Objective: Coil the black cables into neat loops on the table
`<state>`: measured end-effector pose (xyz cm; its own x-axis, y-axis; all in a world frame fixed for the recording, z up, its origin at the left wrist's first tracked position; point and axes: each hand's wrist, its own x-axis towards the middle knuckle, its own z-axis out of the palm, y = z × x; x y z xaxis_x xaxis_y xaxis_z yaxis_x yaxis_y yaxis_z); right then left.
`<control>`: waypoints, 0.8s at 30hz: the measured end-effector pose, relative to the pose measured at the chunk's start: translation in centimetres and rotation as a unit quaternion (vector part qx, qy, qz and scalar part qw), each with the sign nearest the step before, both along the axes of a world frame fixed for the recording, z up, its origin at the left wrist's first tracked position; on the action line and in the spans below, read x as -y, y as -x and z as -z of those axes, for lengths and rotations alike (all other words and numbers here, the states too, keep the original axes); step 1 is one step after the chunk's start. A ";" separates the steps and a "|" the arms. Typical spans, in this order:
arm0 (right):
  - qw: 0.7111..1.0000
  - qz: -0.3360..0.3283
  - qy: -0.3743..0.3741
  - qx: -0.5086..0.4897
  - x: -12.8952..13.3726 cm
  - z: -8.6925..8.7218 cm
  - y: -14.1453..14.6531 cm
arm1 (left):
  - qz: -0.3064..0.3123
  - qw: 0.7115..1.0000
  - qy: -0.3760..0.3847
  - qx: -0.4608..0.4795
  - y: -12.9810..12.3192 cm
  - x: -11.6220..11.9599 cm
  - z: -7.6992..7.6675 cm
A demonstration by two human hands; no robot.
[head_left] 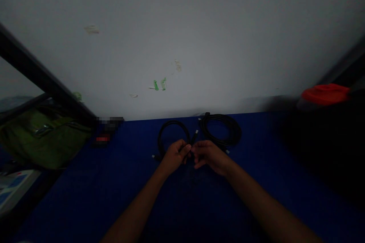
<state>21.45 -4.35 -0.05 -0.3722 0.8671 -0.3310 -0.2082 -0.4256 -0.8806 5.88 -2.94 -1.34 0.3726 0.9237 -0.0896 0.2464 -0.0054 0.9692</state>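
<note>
A coiled black cable [173, 122] with light-coloured plug ends lies on the blue surface in front of me. My left hand [178, 153] is closed around the near right side of this coil, with the thumb on top. One plug [196, 132] sticks up just beyond my fingers, and another plug [153, 157] lies left of the hand. Close against the left thumb, my right hand [209, 155] has its thumb and forefinger drawn together in a pinch. Whatever is between those fingertips is too small and dark to make out.
A second coiled black cable [238, 131] lies to the right, near the pale wall [228, 45]. At left are a pixelated dark item [107, 131], a green bag [48, 133] and a white-and-blue box [18, 186]. An orange item [325, 94] sits above a dark mass at right.
</note>
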 end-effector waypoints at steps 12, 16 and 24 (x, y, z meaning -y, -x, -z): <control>0.989 0.016 -0.122 0.087 -0.2 1.0 0.8 | -0.073 0.985 0.046 0.151 0.5 -0.2 -1.2; 0.967 0.045 -0.205 0.142 0.4 1.3 1.5 | -0.099 0.959 0.109 0.243 0.3 0.0 -1.8; 0.936 0.080 -0.229 0.254 0.7 1.5 1.9 | -0.137 0.902 0.164 0.374 -0.3 0.4 -2.1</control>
